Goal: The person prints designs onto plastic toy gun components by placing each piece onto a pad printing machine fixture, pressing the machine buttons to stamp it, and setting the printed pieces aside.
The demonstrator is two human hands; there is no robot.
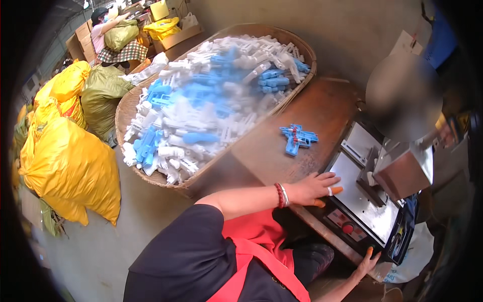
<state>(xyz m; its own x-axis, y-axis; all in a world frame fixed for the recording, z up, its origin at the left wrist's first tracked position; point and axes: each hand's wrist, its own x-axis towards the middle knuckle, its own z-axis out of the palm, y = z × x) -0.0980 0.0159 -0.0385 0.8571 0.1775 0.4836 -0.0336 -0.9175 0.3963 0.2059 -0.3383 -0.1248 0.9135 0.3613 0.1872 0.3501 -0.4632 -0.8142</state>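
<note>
My left hand (317,189) rests palm down at the left edge of a bench machine (375,221) with a bright metal plate. Its fingers are stretched out and hold nothing; orange covers sit on two fingertips. At the machine's front right corner is my right hand (366,265), an orange-covered fingertip touching the black edge. It seems to hold nothing. A metal block (406,168) and a small bracket (370,176) stand on the plate. On the brown table beyond my left hand lies a blue toy pistol (297,139) with red bits, touched by neither hand.
A large wicker basket (123,118) heaped with white and blue toy pistol parts (171,151) stands left of the table (322,108). Yellow sacks (75,166) and an olive sack (103,90) lie on the floor. Another person (103,35) sits far back left. A blurred round shape (405,95) overhangs the machine.
</note>
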